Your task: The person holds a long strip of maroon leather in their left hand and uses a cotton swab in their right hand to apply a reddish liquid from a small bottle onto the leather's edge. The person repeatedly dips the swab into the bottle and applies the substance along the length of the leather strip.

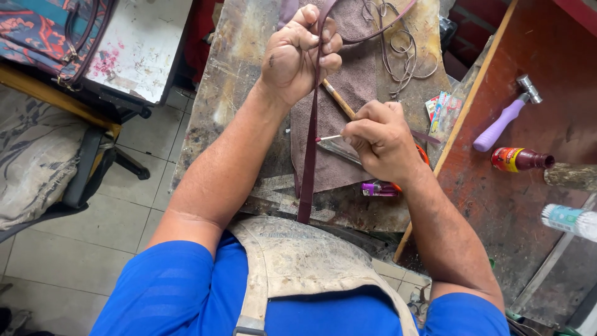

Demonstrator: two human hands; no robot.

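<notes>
My left hand [300, 53] is raised over the workbench, fist closed on a dark maroon leather strap [309, 149] that hangs straight down to the bench's near edge. My right hand [380, 140] pinches a thin stick-like applicator [329, 138] whose tip touches the strap's edge about halfway down. A wooden-handled brush [339, 99] lies behind, partly hidden by my right hand. Under both hands lies a brownish-purple leather piece [348, 81] on the worn workbench [242, 74].
Thin cords [398, 46] coil at the bench's far end. A small purple lighter [379, 189] lies by my right wrist. On the red surface to the right: a purple-handled hammer [505, 116], a small dark bottle [521, 159], a white tube [569, 219]. A patterned bag [46, 31] sits upper left.
</notes>
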